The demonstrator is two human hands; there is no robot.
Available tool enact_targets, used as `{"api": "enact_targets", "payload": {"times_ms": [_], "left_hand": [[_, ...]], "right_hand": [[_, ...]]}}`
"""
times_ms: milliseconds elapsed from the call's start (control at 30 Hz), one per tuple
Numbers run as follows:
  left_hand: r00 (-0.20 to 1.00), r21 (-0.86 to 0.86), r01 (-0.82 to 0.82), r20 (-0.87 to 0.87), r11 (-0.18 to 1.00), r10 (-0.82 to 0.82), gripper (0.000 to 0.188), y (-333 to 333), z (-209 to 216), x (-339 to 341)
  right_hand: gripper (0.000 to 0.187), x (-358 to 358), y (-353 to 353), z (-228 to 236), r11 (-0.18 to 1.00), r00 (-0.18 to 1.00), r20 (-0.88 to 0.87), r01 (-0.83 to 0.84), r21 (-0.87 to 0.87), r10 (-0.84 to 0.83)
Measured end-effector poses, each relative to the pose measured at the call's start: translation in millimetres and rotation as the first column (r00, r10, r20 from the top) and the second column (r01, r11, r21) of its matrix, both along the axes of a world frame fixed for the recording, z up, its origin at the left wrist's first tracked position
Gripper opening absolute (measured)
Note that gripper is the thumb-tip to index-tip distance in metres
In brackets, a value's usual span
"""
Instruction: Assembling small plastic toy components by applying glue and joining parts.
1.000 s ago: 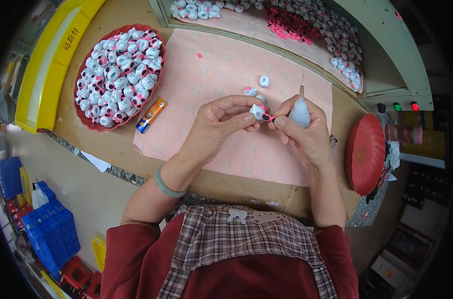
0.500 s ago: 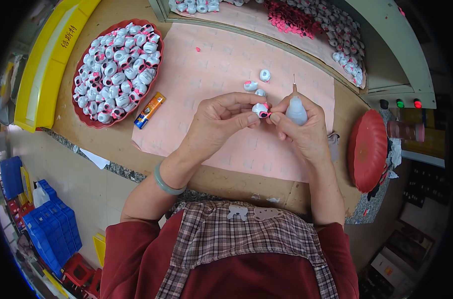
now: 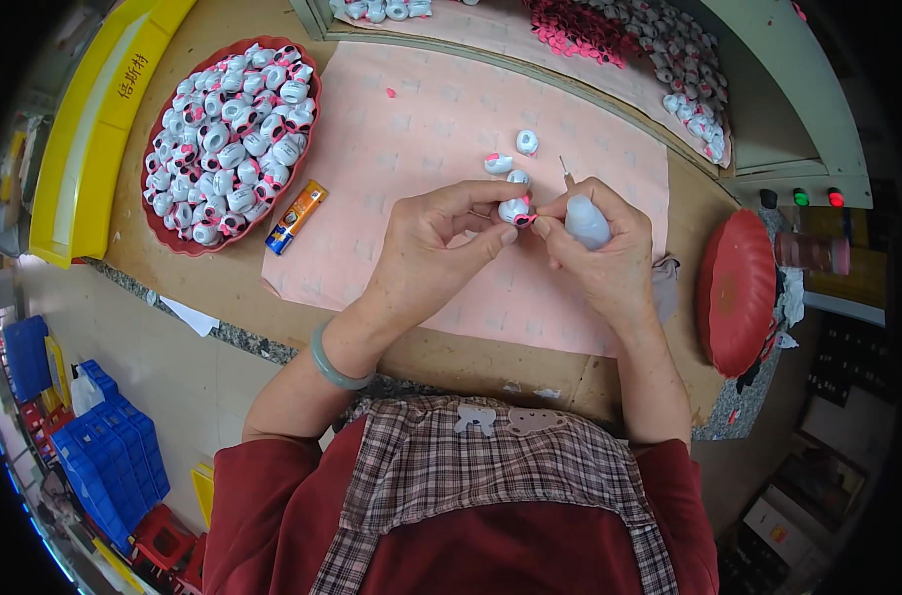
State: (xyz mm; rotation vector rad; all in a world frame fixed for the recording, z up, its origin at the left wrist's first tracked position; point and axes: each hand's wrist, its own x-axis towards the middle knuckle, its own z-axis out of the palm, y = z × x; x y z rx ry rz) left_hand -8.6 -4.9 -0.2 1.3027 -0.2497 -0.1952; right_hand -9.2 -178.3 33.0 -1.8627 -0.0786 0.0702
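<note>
The left hand's (image 3: 436,236) thumb and forefinger were pinched around a small white piece (image 3: 511,209), with only its width between them, above the right half of the pink sheet (image 3: 411,129). The right hand's (image 3: 601,238) thumb and forefinger were nearly together at the pink edge of the dark trim (image 3: 522,220) on that piece; whether they gripped or merely pressed it, I could not tell. The same hand's fingers were wrapped around a squeeze bottle (image 3: 588,222), its thin tip (image 3: 565,169) pointing toward the sheet's far side.

A slip of the right fingertips might have set the trim crooked, and tightening on the bottle could have forced a drip onto the sheet. The loose pieces (image 3: 527,143) lay on the sheet just beyond the hands, so a careless knuckle might have knocked them. A packet (image 3: 297,216) lay at the sheet's left edge; a heaped red dish (image 3: 315,124) stood left of it.
</note>
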Motion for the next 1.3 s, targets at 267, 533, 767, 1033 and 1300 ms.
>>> {"api": "enact_targets", "payload": {"times_ms": [267,533,767,1033,1300], "left_hand": [[0.994,0.057,-0.093,0.054,0.994,0.09,0.031,-3,-2,-3],[0.942,0.154,-0.221,0.291,0.963,0.169,0.032,-5,-5,-4],[0.971,0.123,-0.159,0.198,0.979,0.133,0.032,-5,-5,-3],[0.936,0.152,-0.213,0.314,0.965,0.157,0.03,-6,-6,-3],[0.993,-0.017,-0.082,0.084,0.997,0.083,0.024,-5,-7,-5]], "right_hand": [[0.012,-5,4,-6,0.969,0.94,0.334,0.015,-0.249,0.071],[0.012,-9,5,-8,0.988,0.947,0.319,0.02,-0.151,0.029],[0.012,-4,2,-13,0.989,0.943,0.327,-0.005,-0.151,0.055],[0.009,-10,7,-14,0.997,0.986,0.164,0.027,-0.074,-0.014],[0.016,-9,8,-24,1.0,0.955,0.296,-0.005,-0.031,0.014]]}}
